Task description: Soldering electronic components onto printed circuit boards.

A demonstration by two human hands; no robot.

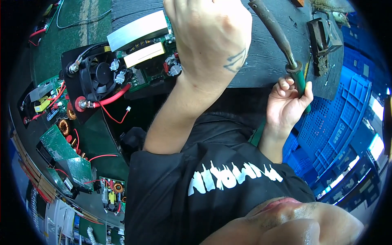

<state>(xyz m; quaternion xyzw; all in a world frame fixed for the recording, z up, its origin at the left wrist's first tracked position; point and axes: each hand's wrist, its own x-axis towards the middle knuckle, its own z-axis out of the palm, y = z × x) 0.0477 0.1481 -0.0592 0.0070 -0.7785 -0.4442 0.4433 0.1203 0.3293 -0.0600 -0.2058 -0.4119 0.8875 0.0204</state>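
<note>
In my right hand (286, 102) is a soldering iron (299, 81), its green handle lying between thumb and fingers. The long dark metal barrel slants up and left past the upper edge, so its tip is out of sight. My left hand (210, 38) is raised at the top middle, back toward me, beside the right end of a green circuit board (141, 85). Its fingers bend away and run out of the frame, so whatever they touch is hidden. The board carries a silver heat sink (139, 32), a yellow-topped block (145, 55), capacitors and a black fan (100, 74).
Both arms are above a dark wooden bench (265, 61). A metal holder (324, 36) stands at its right end, with blue plastic crates (330, 122) beyond. More circuit boards (59, 143) with red wires and copper coils lie at the left.
</note>
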